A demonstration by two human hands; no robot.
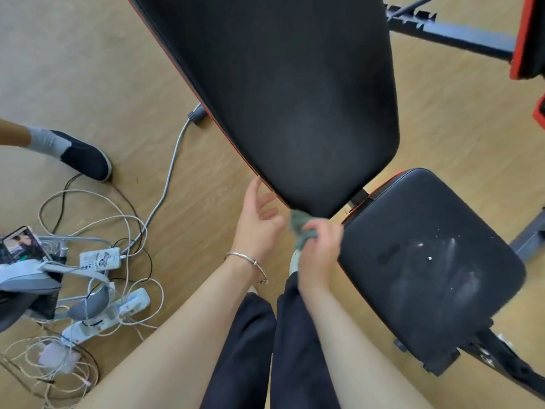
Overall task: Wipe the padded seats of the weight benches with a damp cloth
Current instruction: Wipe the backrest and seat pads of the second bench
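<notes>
Head view: white plastic power strips (129,304) in tangled cables lie left. The right hand (320,249) grips a crumpled green cloth (300,228) at the near tip of the smooth black padded surface (295,98). The left hand (258,228) is open alongside.

Head view, steeply downward, close over bench pads (295,98).

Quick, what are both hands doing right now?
Left hand: open, holding nothing, beside the backrest pad.
Right hand: closed, gripping a green cloth.
</notes>
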